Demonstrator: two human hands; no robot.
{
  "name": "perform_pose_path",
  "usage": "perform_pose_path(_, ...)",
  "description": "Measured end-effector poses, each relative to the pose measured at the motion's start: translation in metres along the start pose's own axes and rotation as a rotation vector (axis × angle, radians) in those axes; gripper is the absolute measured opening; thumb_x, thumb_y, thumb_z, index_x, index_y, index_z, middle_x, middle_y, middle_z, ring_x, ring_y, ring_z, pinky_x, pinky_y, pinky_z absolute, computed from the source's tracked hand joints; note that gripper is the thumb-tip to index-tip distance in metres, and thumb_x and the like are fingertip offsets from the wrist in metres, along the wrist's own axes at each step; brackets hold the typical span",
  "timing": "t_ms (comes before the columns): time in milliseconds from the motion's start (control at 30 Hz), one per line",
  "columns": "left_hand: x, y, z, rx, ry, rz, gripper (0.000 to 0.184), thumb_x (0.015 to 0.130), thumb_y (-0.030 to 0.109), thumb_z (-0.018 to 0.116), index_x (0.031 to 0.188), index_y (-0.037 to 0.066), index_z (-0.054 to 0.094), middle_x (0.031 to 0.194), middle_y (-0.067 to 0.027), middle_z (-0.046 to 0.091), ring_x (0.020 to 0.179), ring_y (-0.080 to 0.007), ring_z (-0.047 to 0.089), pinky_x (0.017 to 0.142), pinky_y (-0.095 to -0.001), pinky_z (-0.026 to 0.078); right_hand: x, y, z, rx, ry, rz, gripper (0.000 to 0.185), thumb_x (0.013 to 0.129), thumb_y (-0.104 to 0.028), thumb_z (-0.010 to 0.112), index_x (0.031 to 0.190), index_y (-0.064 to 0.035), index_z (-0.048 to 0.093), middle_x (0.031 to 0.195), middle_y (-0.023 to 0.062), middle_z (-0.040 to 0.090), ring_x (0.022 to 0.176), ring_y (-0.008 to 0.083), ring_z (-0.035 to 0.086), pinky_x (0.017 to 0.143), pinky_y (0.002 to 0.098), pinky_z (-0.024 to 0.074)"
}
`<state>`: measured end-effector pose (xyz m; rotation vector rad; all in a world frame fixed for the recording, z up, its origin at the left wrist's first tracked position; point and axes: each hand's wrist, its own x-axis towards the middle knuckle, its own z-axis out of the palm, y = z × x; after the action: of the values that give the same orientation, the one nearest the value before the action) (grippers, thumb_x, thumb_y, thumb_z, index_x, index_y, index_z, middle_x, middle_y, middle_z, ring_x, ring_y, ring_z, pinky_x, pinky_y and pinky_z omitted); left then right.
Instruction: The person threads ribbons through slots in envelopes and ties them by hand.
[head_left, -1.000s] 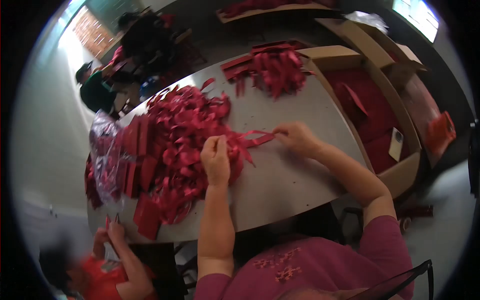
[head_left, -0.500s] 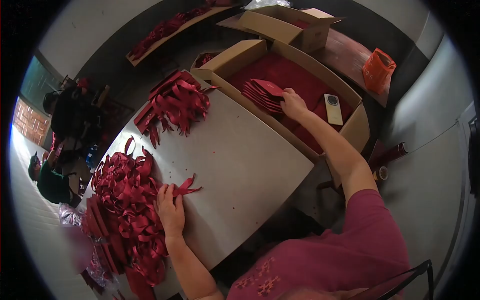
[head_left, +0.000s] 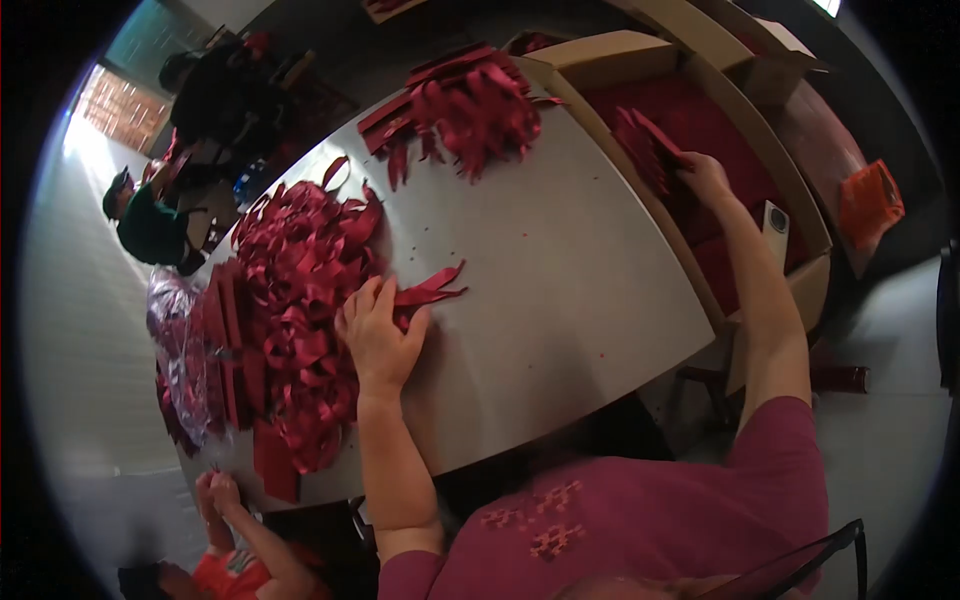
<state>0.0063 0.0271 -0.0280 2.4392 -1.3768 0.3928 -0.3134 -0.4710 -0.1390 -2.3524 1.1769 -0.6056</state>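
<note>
My left hand (head_left: 383, 338) rests with its fingers apart at the right edge of a large heap of red ribbons (head_left: 300, 260). A loose ribbon end (head_left: 435, 290) sticks out beside it onto the pale table (head_left: 560, 300). Over the open cardboard box (head_left: 620, 52), my right hand (head_left: 708, 180) has its fingers closed on a fanned stack of red cards (head_left: 645, 145). Red flat pieces (head_left: 228, 345) stand along the left side of the heap.
A second ribbon bunch (head_left: 480, 115) lies at the table's far edge. A phone (head_left: 775, 232) is in the box, an orange bag (head_left: 868, 205) right of it. A co-worker (head_left: 250, 565) sits at lower left; other people are at upper left. Plastic wrap (head_left: 180, 340) lies far left.
Since a second ago, my right hand has left the ribbon and moved to the cards in the box. My left hand has opened by the heap. The camera view has swung right and partly back.
</note>
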Motion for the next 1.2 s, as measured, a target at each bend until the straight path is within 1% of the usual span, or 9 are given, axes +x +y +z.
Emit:
perform_pose_path(133, 0.001, -0.002, -0.004, -0.044, 0.065, 0.003, 0.052, 0.081, 0.036, 0.071, 0.120, 0.003, 0.062, 0.128, -0.0119, 0.055, 0.120, -0.0330, 0.048, 0.107, -0.0512, 0.029, -0.013, -0.043, -0.046, -0.440, 0.431, -0.136, 0.032, 0.089, -0.021, 0.067, 0.113, 0.0010, 0.066, 0.102, 0.0199, 0.069, 0.094, 0.0295, 0.068, 0.085, 0.0365, 0.0526)
perform_pose_path(233, 0.002, -0.006, -0.001, -0.197, 0.160, 0.075, 0.043, 0.084, 0.026, 0.069, 0.118, -0.001, 0.062, 0.126, -0.0130, 0.057, 0.118, -0.0331, 0.050, 0.105, -0.0455, 0.034, -0.038, -0.142, -0.087, -0.031, 0.216, -0.055, 0.031, 0.089, -0.022, 0.067, 0.109, 0.0017, 0.066, 0.094, 0.0201, 0.068, 0.091, 0.0347, 0.065, 0.083, 0.0381, 0.0519)
perform_pose_path(300, 0.003, -0.006, -0.001, -0.401, 0.202, 0.100, 0.034, 0.087, 0.017, 0.066, 0.113, -0.004, 0.063, 0.121, -0.0142, 0.060, 0.112, -0.0332, 0.054, 0.100, -0.0407, 0.040, -0.065, -0.203, -0.085, 0.259, 0.121, -0.232, 0.024, 0.089, -0.016, 0.068, 0.106, 0.0006, 0.067, 0.099, 0.0178, 0.067, 0.092, 0.0326, 0.065, 0.083, 0.0348, 0.0520)
perform_pose_path(367, 0.002, -0.005, -0.001, -0.440, 0.220, 0.099, 0.031, 0.087, 0.015, 0.066, 0.111, -0.004, 0.064, 0.118, -0.0145, 0.061, 0.110, -0.0332, 0.056, 0.098, -0.0400, 0.042, -0.089, -0.244, -0.065, 0.279, 0.098, -0.675, 0.022, 0.085, -0.009, 0.068, 0.106, -0.0009, 0.068, 0.105, 0.0136, 0.066, 0.096, 0.0299, 0.065, 0.082, 0.0332, 0.0527)
perform_pose_path(500, -0.001, -0.002, 0.000, -0.588, 0.228, 0.047, 0.026, 0.088, 0.013, 0.065, 0.107, -0.005, 0.066, 0.113, -0.0145, 0.065, 0.106, -0.0314, 0.059, 0.095, -0.0379, 0.045, -0.131, -0.280, -0.025, -0.180, 0.107, -1.166, 0.034, 0.081, -0.008, 0.065, 0.114, -0.0085, 0.068, 0.115, 0.0073, 0.062, 0.108, 0.0251, 0.061, 0.096, 0.0381, 0.0487)
perform_pose_path(733, -0.002, 0.003, 0.001, -0.788, 0.195, -0.029, 0.022, 0.090, 0.012, 0.065, 0.104, -0.004, 0.067, 0.111, -0.0139, 0.066, 0.105, -0.0281, 0.060, 0.095, -0.0355, 0.046, -0.141, -0.290, -0.001, -0.180, 0.099, -1.252, 0.039, 0.080, -0.009, 0.065, 0.119, -0.0182, 0.067, 0.123, 0.0054, 0.058, 0.114, 0.0242, 0.058, 0.099, 0.0407, 0.0469)
perform_pose_path(900, -0.001, 0.007, -0.005, -0.819, 0.152, -0.027, 0.018, 0.088, 0.010, 0.066, 0.101, -0.003, 0.068, 0.105, -0.0139, 0.068, 0.097, -0.0281, 0.063, 0.087, -0.0352, 0.050, -0.129, -0.276, -0.007, -0.259, 0.079, -1.025, 0.040, 0.078, 0.002, 0.068, 0.114, -0.0159, 0.068, 0.119, 0.0058, 0.060, 0.110, 0.0215, 0.060, 0.095, 0.0372, 0.0484)
perform_pose_path(967, -0.003, 0.008, 0.001, -0.816, 0.132, -0.021, 0.017, 0.088, 0.010, 0.066, 0.100, -0.002, 0.068, 0.103, -0.0137, 0.068, 0.095, -0.0279, 0.064, 0.085, -0.0349, 0.050, -0.132, -0.279, -0.014, 0.648, -0.426, -0.484, 0.024, 0.083, 0.003, 0.067, 0.103, -0.0090, 0.071, 0.107, 0.0045, 0.065, 0.101, 0.0158, 0.063, 0.089, 0.0308, 0.0501)
perform_pose_path(1200, -0.003, 0.008, 0.004, -0.802, 0.064, -0.024, 0.015, 0.087, 0.009, 0.067, 0.098, -0.001, 0.067, 0.098, -0.0135, 0.068, 0.088, -0.0261, 0.064, 0.079, -0.0323, 0.050, -0.139, -0.290, 0.014, 1.241, -0.580, -0.094, 0.012, 0.086, 0.004, 0.068, 0.094, -0.0038, 0.071, 0.092, 0.0023, 0.068, 0.089, 0.0117, 0.064, 0.084, 0.0254, 0.0516)
